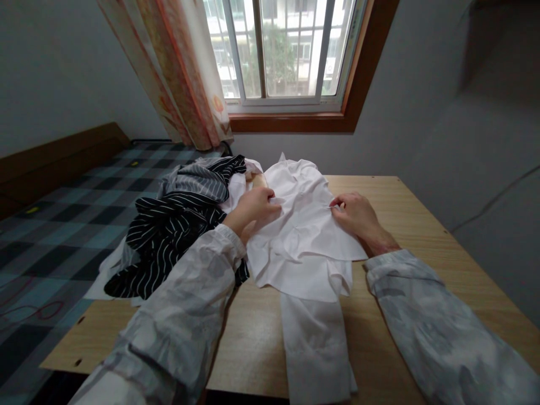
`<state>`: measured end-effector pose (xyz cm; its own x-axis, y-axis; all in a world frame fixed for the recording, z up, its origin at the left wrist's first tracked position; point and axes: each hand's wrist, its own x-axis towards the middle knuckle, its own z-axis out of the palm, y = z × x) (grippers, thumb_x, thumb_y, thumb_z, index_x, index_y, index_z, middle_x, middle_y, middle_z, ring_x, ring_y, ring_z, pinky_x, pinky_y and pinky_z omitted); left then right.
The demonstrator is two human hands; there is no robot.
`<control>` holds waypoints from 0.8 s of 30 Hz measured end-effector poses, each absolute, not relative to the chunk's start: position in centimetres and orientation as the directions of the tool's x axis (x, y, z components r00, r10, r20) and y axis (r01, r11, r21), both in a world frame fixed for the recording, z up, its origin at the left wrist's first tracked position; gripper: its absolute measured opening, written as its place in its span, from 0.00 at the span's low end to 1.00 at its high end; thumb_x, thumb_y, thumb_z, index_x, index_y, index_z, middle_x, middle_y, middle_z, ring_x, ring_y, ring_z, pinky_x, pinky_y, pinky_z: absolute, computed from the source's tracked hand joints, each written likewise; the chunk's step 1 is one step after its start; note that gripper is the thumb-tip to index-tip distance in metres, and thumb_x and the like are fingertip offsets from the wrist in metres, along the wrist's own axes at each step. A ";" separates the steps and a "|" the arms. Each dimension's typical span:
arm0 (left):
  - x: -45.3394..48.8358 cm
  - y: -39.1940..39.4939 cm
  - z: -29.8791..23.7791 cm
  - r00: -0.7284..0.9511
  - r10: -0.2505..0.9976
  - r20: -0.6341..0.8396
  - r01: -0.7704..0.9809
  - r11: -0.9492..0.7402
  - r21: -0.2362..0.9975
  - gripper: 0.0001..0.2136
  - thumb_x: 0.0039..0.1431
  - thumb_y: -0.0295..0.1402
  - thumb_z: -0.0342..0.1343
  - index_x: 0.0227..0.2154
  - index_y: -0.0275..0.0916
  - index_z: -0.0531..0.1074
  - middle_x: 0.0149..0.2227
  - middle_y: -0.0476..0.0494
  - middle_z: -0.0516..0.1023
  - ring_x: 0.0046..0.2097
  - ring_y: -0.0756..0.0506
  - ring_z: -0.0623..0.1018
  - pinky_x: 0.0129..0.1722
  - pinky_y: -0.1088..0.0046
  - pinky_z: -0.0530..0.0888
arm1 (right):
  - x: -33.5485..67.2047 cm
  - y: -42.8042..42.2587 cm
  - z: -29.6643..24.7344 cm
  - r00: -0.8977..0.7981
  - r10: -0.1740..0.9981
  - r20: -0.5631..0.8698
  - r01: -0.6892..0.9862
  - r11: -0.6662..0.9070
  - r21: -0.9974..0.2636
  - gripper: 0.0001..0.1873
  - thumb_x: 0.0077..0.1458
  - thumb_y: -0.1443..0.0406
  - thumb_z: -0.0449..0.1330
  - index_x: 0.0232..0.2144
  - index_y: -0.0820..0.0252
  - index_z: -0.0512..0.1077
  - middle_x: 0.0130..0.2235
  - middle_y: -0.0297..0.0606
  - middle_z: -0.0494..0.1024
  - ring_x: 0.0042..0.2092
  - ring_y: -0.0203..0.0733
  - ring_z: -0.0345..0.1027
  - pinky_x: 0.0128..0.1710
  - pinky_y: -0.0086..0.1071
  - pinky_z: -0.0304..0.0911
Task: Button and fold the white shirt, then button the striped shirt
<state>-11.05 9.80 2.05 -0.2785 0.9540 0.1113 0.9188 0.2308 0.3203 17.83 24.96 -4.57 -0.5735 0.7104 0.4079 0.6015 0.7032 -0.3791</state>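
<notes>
A white shirt [304, 236] lies spread on the wooden table [422, 236], one sleeve hanging over the near edge. My left hand [255, 211] is closed, pinching the cloth at the shirt's left side. My right hand [356, 214] is closed too, pinching the fabric at the shirt's right side. Both hands rest on the shirt, roughly level with each other.
A heap of black-and-white striped clothes [177, 230] lies at the table's left end, touching the white shirt. A bed with a checked cover [63, 225] stands to the left. A window [282, 50] and a patterned curtain [181, 73] are behind the table.
</notes>
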 end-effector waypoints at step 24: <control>-7.7 9.6 -2.9 -0.034 0.896 0.443 0.953 -0.104 0.283 0.16 0.71 0.41 0.62 0.56 0.40 0.80 0.64 0.33 0.81 0.64 0.33 0.81 0.68 0.52 0.76 | 17.5 23.9 -4.9 -0.615 0.615 0.494 0.556 0.782 -0.280 0.03 0.55 0.68 0.64 0.32 0.54 0.73 0.38 0.46 0.82 0.46 0.56 0.71 0.50 0.44 0.62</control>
